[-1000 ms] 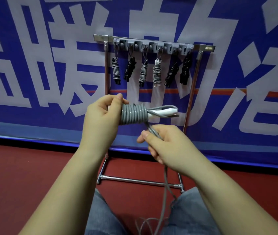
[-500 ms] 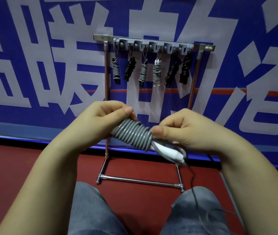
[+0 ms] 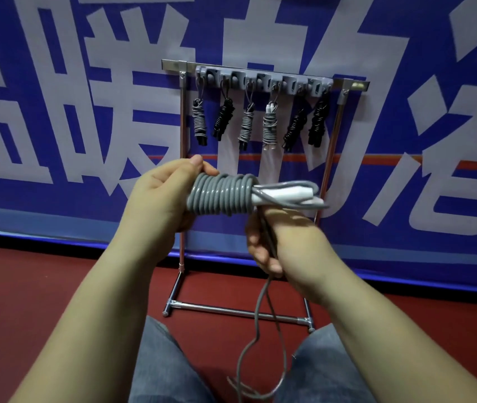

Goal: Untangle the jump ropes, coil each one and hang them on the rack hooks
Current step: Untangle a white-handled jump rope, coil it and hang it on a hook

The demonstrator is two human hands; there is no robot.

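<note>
The left hand grips one end of a coiled grey jump rope, held level between the hands. Just below the coil's other end, the right hand pinches the loose rope tail, which hangs toward the person's lap.

The left hand gripped one end of a grey jump rope wound into a tight coil, its white handles sticking out to the right. The right hand, just below, pinched the loose tail, which trailed down between the knees. Behind stood the rack, six coiled ropes hanging from its hooks.
</note>
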